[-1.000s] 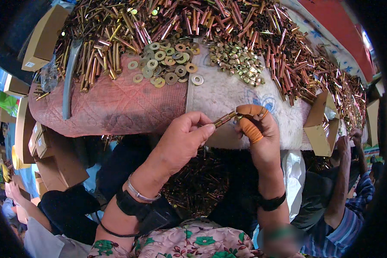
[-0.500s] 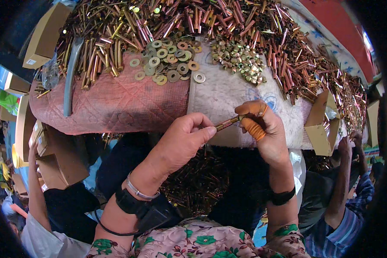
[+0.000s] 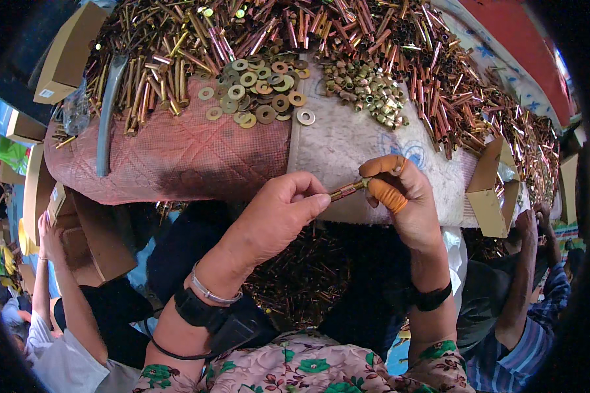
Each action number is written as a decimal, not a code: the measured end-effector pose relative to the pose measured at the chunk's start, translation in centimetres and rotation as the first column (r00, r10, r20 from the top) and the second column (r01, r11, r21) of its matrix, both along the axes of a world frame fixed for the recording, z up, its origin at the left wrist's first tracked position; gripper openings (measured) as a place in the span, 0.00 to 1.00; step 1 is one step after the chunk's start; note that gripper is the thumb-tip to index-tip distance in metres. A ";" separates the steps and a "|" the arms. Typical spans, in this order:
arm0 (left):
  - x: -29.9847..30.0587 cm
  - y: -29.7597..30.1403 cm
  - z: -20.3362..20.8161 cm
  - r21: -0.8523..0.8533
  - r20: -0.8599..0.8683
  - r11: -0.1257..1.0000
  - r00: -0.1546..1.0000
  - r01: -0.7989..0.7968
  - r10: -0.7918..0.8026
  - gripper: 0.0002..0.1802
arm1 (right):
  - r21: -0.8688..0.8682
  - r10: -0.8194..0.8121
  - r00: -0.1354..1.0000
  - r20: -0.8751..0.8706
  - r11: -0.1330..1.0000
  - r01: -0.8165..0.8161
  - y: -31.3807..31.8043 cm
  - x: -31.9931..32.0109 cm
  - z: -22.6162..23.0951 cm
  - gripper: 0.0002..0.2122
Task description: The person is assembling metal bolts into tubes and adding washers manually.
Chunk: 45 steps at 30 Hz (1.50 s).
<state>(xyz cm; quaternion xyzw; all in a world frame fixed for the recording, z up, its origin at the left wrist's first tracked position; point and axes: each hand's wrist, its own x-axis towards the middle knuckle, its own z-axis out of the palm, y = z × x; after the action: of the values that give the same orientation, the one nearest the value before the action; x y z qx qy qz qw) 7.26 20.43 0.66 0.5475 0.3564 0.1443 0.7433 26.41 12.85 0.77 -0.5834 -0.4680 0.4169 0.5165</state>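
Observation:
Between my hands, above the front edge of the padded work surface, is a brass-coloured expansion bolt [image 3: 346, 191] with a reddish sleeve. My left hand [image 3: 262, 219] pinches its left end between thumb and fingers. At the other end, my right hand [image 3: 410, 209] grips the tip with thumb and forefinger, both in orange finger covers. Whatever sits under those right fingertips is mostly hidden. Beyond the hands lie a heap of flat washers [image 3: 265, 115] and a cluster of small brass-coloured nuts [image 3: 367, 92].
Long bolts [image 3: 137, 92] and metal sleeves [image 3: 432, 98] are heaped along the back. A grey bar [image 3: 105, 131] lies at left. Cardboard boxes [image 3: 490, 196] stand at both sides. Co-workers' arms [image 3: 521, 275] reach in from right and left. More metal parts [image 3: 298, 278] lie below my hands.
My right fingers have shifted slightly on the bolt's end, while my left hand keeps its pinch. At left, a co-worker's second arm has come into view beside the box.

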 end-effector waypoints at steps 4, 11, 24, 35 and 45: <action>-0.1 0.2 -0.1 -0.112 0.020 0.994 1.000 0.008 -0.005 0.05 | -0.011 0.032 0.999 0.006 0.999 -0.032 0.1 0.2 -0.1 0.05; -0.2 -0.1 -0.3 0.005 0.011 1.000 1.000 -0.001 0.001 0.05 | -0.021 -0.014 0.957 0.289 1.000 0.021 0.3 -0.5 -0.1 0.07; 0.2 -0.3 -0.1 0.379 -0.132 0.925 0.990 0.011 0.042 0.06 | -0.219 -0.190 0.972 -0.138 0.963 0.158 0.3 -1.8 0.3 0.05; 0.4 -0.6 0.4 0.275 -0.061 0.961 0.998 0.019 -0.002 0.05 | -0.009 -0.117 0.990 0.084 0.993 0.118 -0.8 -1.3 0.2 0.10; 0.6 -0.8 -0.3 0.277 -0.088 0.958 0.995 0.070 -0.047 0.05 | -0.018 -0.085 0.970 0.229 0.996 0.091 -1.2 -0.6 -0.6 0.11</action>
<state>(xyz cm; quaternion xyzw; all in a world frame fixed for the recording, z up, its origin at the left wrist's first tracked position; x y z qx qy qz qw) 7.89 19.67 0.32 0.6627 0.3459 0.1490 0.6473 25.85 11.61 0.19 -0.6547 -0.4919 0.3307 0.4692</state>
